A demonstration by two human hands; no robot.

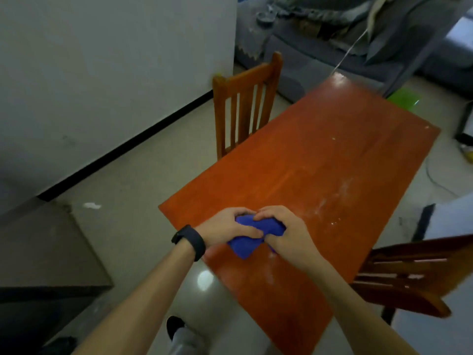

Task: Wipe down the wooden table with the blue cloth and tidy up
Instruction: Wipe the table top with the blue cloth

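Observation:
The blue cloth (247, 245) is bunched up above the near left part of the wooden table (320, 162). My left hand (225, 228), with a black band on its wrist, grips the cloth's left side. My right hand (288, 235) grips its right side, fingers curled over the top. Both hands touch above the cloth, and much of it is hidden under them. White dusty smears (332, 203) and small specks lie on the tabletop to the right of my hands.
One wooden chair (245, 103) stands at the table's left side, another (409, 272) at its right near edge. A grey sofa (345, 42) with bedding sits beyond the table. A white wall runs along the left. A green item (404, 98) lies on the floor.

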